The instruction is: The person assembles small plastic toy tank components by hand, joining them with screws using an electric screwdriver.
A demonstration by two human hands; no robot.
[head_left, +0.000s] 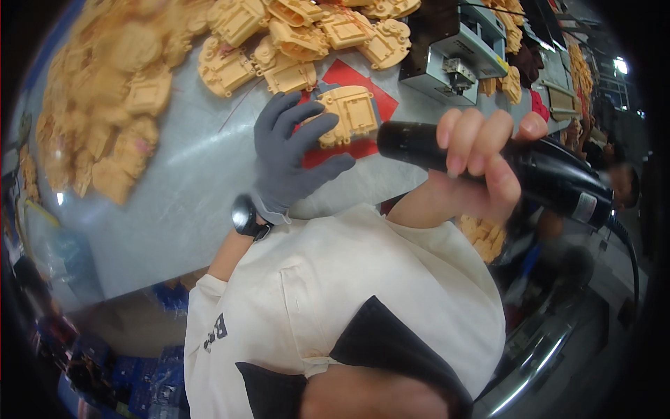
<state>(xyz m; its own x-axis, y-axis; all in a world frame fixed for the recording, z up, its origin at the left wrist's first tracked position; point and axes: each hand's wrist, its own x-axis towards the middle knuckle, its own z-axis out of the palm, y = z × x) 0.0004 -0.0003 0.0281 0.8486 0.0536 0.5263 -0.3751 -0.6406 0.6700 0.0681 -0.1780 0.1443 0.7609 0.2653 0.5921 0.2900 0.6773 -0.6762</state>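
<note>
My left hand [296, 143], in a grey glove, is at the left edge of a pale yellow moulded plastic part [354, 112]. Its fingers are spread, with a fingertip overlapping the part's edge and the thumb just below. Whether they touch it I cannot tell. The part lies over a red sheet [345, 73], with a grey piece showing behind it. My bare right hand [481, 157] is wrapped round a black corded hot-air gun [558, 171]. The wide end of that tool points left, close to the part's lower right.
A heap of similar yellow parts [289, 42] lies beyond the red sheet, and a larger heap [105, 105] covers the left of the metal table [181, 209]. At the far right stands a grey and black machine [453, 63]. The tool's cord [631, 255] hangs at right.
</note>
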